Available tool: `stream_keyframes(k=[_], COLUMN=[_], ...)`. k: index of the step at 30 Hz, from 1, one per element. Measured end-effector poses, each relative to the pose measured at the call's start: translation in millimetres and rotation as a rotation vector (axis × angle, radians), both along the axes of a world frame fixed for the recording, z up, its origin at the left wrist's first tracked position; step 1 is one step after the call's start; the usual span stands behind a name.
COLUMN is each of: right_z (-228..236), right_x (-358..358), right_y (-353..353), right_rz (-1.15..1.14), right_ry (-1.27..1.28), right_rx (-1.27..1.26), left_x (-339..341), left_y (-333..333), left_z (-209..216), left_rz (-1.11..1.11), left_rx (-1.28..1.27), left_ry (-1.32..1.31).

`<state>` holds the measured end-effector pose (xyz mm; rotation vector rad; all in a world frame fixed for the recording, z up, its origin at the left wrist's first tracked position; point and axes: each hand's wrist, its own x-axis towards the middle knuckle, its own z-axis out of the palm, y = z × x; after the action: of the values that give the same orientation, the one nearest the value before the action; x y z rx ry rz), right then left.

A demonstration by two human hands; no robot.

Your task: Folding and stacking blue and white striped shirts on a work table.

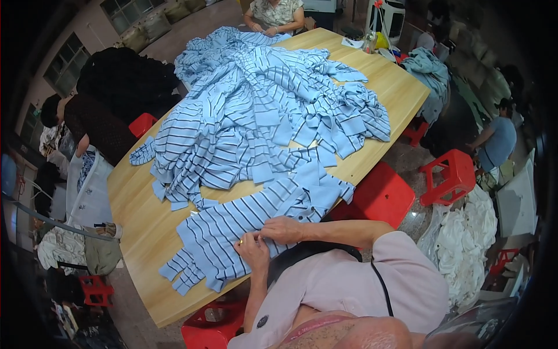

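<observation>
Head view — left hand (252, 250), right hand (282, 230) pinching striped garment (216, 232) — fingers closed.

Shirt (346, 288): pale pink, short-sleeved | dark oval patch (263, 321): 8 o'clock from shirt's middle | thin black cord (382, 283): 3 o'clock | deeper-pink band (317, 327): 7 o'clock | left hand (254, 251): yellowish ring (240, 242), 10 o'clock
</observation>
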<state>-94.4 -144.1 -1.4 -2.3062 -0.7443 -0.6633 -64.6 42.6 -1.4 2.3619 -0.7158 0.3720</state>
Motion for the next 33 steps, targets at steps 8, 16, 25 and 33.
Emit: stream_keyframes(k=[8,16,25,33], right_z=[-1.1,22.2,27.3,28.3], right_x=[3.3,-14.9,-36.2,-42.7], right_y=[-10.3,-33.7,-45.6,-35.3], right_rz=[-0.001,-0.070,-0.202,-0.204], right_ry=[0.051,0.075,-0.009,0.020], right_rx=[0.033,-0.026,-0.144,-0.214], left_x=[10.2,-0.2,-2.5,-6.0], left_y=[15.1,39.4,40.0,-13.9], left_z=[15.5,26.6,26.7,29.5], left_rz=[-0.251,-0.345,-0.220,-0.241], left_rx=[0.055,0.128,0.106,-0.008], left_ry=[-0.048,-0.018,-0.050,-0.025])
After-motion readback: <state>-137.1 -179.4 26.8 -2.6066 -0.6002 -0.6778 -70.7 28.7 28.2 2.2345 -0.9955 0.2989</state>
